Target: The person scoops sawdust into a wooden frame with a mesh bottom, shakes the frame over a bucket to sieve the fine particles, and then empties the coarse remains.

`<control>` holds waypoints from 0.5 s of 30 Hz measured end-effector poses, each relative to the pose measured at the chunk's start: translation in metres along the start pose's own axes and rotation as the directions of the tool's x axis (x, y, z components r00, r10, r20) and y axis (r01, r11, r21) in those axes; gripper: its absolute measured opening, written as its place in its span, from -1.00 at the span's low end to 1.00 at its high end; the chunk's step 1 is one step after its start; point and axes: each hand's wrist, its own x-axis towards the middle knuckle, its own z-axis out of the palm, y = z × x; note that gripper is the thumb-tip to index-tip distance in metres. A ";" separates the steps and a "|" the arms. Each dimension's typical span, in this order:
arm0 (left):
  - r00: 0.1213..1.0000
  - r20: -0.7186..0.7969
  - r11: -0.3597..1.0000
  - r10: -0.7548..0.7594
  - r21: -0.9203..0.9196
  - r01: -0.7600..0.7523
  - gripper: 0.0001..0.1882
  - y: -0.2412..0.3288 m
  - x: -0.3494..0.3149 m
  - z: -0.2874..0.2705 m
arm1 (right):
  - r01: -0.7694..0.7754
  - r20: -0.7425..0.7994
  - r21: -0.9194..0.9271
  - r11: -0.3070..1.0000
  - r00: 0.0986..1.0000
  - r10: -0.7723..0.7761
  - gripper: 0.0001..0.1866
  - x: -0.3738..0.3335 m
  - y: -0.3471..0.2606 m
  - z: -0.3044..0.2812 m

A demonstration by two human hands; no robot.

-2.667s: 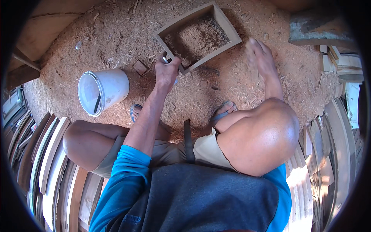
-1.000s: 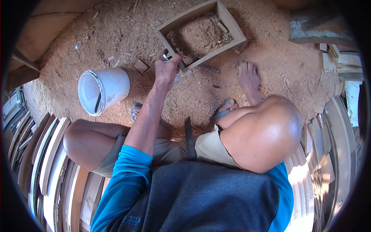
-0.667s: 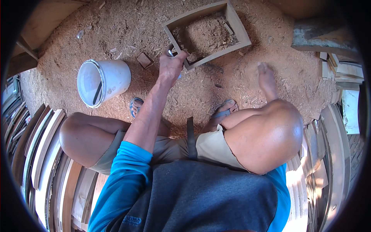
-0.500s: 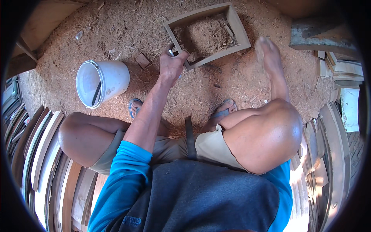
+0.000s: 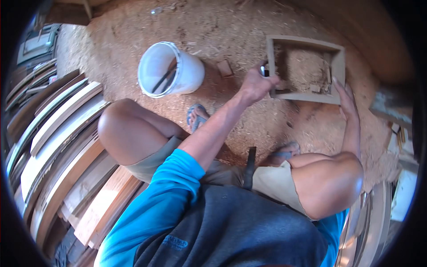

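Note:
An open rectangular wooden frame [image 5: 307, 96] stands on the ground at the upper right, with sawdust and wood scraps inside its walls. My left hand [image 5: 258, 85] grips its left wall, the thumb lying over the rim. A small shiny and dark object [image 5: 265, 71], too little seen to name, shows at those same fingers. At the frame's right wall, my right hand [image 5: 348, 100] has one digit on the rim and the others along the outer side. Part of its grip is hidden from view.
Left of the frame, a white bucket [image 5: 189, 73] lies tipped, a dark strip inside. A small wood block [image 5: 225, 68] is between them. Stacked boards [image 5: 66, 129] fill the left side; more boards [image 5: 376, 218] stand at lower right. Sawdust covers the ground [image 5: 213, 26].
My right hand has come from beside the frame onto its right wall. My left hand stays at the left wall. The whole view has turned, shifting bucket and frame rightward in the picture.

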 end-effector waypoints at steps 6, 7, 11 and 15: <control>0.982 0.137 0.673 -0.129 0.739 -0.015 -0.16 0.077 0.012 -0.062 | -0.018 -0.001 0.056 0.998 1.000 0.018 -0.36 0.013 -0.012 0.004; 0.982 0.170 0.578 -0.085 0.811 -0.090 -0.12 0.098 0.015 -0.076 | 0.013 -0.024 0.039 0.999 1.000 -0.012 -0.37 0.015 -0.012 -0.005; 0.986 0.167 0.011 0.022 0.986 -0.167 -0.07 0.141 0.008 -0.181 | 0.072 -0.124 -0.016 0.997 0.990 -0.073 -0.40 0.021 -0.020 -0.030; 0.993 -0.116 -0.001 0.022 0.993 0.116 -0.29 0.094 -0.024 -0.346 | -0.031 -0.226 0.052 0.998 0.973 0.042 -0.45 0.006 -0.050 -0.015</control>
